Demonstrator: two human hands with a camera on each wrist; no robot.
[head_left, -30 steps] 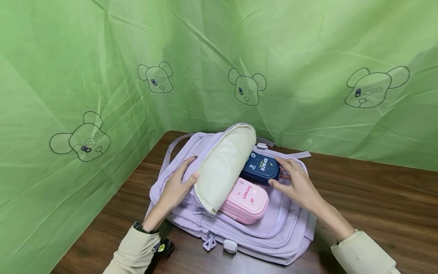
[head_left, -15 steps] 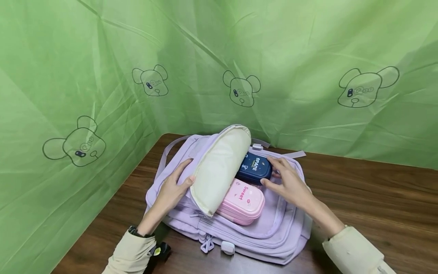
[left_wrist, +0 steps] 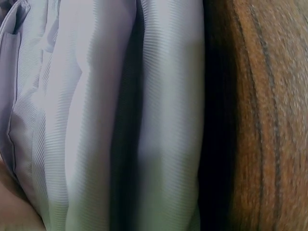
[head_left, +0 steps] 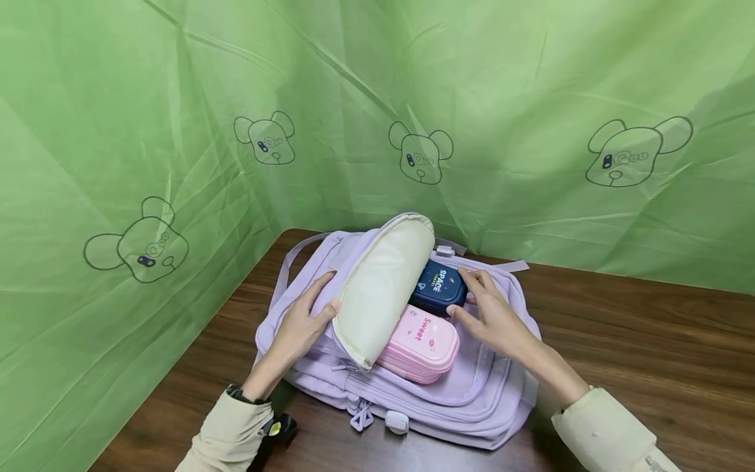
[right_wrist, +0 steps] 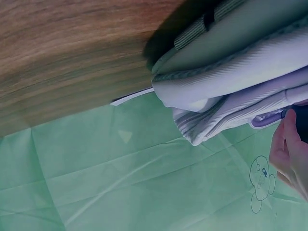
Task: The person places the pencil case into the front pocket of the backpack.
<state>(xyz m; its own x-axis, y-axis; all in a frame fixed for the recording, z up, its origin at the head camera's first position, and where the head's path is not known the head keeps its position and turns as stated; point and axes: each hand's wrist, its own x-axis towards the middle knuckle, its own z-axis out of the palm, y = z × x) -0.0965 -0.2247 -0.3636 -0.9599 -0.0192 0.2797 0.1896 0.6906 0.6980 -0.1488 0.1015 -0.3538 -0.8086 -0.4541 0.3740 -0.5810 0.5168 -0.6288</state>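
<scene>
A lavender backpack (head_left: 501,400) lies flat on the table, its front pocket flap (head_left: 383,288) folded up to show a cream lining. My left hand (head_left: 301,324) holds the flap's left edge, thumb over the rim and fingers along the outside. In my right hand (head_left: 495,318), a navy pencil case (head_left: 439,288) marked "SPACE" is gripped at its right end between thumb and fingers. Its left end is hidden under the flap. Nearer the front, a pink pencil case (head_left: 421,344) marked "Sweet" sits partly under the flap too. The right wrist view catches my right fingers (right_wrist: 290,127) at the dark case.
Dark wooden table (head_left: 649,328) extends right of the backpack. Green cloth (head_left: 507,131) with bear-head drawings hangs behind and to the left. A zipper pull (head_left: 361,416) and a white buckle (head_left: 397,423) hang at the bag's front side; a strap (head_left: 513,265) reaches out at the back.
The navy pencil case has slid a little left, farther under the flap, with my right hand following it. My left hand keeps its place on the flap, and the pink case stays put.
</scene>
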